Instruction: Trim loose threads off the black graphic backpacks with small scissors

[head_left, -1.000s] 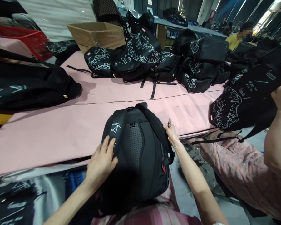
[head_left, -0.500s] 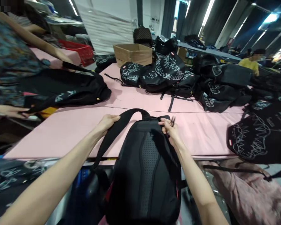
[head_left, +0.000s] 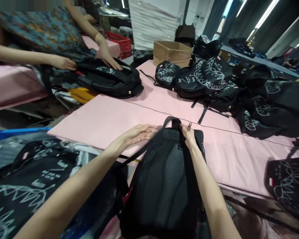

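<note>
Black backpack point(head_left: 164, 186) stands back-panel up at the near edge of the pink table point(head_left: 109, 119), top leaning onto it. Left hand point(head_left: 139, 133) has let go of the shoulder strap it gripped 0.5 s ago; fingers now straight and together, flat against the bag's top left. Right hand point(head_left: 189, 134) still pinches the top by the handle point(head_left: 174, 122), small snips point(head_left: 189, 125) in the fingers. Co-worker's hands point(head_left: 107, 56) now press another backpack point(head_left: 109, 78) far left.

Both forearms are bare to the elbow, with no sleeves, and the left hand point(head_left: 139, 133) and right hand point(head_left: 189, 135) are ungloved.
</note>
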Demonstrator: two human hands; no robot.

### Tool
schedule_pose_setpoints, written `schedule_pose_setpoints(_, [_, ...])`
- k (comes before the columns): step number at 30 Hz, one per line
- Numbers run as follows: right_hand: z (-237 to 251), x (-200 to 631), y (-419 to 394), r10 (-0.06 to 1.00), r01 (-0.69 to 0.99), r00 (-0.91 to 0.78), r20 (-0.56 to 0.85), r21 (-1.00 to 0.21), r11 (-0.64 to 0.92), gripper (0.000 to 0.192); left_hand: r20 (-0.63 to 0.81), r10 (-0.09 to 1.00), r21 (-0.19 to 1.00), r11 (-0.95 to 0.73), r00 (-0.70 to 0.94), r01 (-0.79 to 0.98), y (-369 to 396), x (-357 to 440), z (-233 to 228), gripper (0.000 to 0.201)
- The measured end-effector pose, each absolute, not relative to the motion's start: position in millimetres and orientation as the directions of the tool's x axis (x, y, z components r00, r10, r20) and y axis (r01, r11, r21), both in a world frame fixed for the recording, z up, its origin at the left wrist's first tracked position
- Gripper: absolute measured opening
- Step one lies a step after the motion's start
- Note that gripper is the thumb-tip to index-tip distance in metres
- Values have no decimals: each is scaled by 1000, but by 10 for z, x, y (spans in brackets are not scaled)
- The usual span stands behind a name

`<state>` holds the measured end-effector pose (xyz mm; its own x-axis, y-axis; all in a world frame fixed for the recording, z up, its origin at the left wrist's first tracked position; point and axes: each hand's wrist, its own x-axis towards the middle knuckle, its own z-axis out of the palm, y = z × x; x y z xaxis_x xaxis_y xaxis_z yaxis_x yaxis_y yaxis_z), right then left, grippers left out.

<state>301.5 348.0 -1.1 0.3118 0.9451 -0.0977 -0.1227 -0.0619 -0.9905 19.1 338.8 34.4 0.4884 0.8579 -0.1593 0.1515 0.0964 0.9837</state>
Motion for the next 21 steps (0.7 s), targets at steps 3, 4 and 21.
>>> schedule_pose_setpoints(3, [-66, 3082, 3423, 942, -133, 318, -105, -989, -65, 25, -162, 842, 949, -10, 514, 316, 3013, -96, -118, 60])
schedule_pose_setpoints(4, [-89, 3100, 3418, 940, -136, 325, -103, -989, -61, 27, -172, 852, 906, -59, 495, 418, 2864, -182, -301, 59])
schedule_pose_setpoints(21, [-78, 3115, 3341, 910, 83, 410, 56, -996, 24, 31, -103, 869, 483, -382, 484, 788, 1845, -547, -1190, 26])
